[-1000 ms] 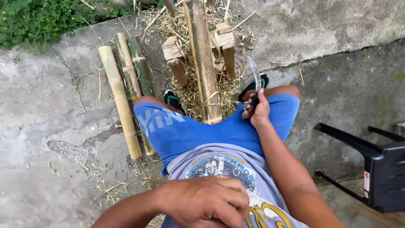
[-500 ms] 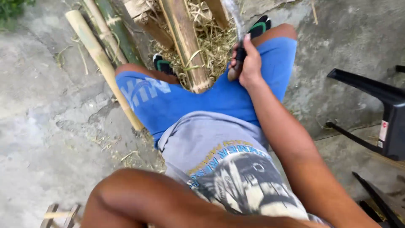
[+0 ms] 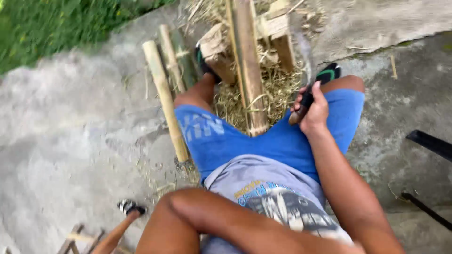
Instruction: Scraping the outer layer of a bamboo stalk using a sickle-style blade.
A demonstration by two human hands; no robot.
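I sit on the ground in blue shorts (image 3: 245,141) with a split bamboo pole (image 3: 248,70) lying between my legs. My right hand (image 3: 314,112) rests by my right knee, closed around the dark handle of a knife (image 3: 303,101). Its blurred blade points up and away from me. My left forearm (image 3: 245,226) crosses low in front of my grey printed shirt, bent at the elbow. The left hand itself is past the bottom edge of the view.
Several bamboo poles (image 3: 165,94) lie to the left of my left leg on the concrete. Wooden blocks (image 3: 217,47) and dry shavings (image 3: 278,87) sit around the pole. A black chair (image 3: 431,143) stands at right, grass (image 3: 56,28) at top left, and a sandalled foot (image 3: 129,207) at bottom left.
The view has swung and tilted. My left hand, seen in front of my shirt a second ago, has dropped out of view. My right hand keeps the knife by my knee.
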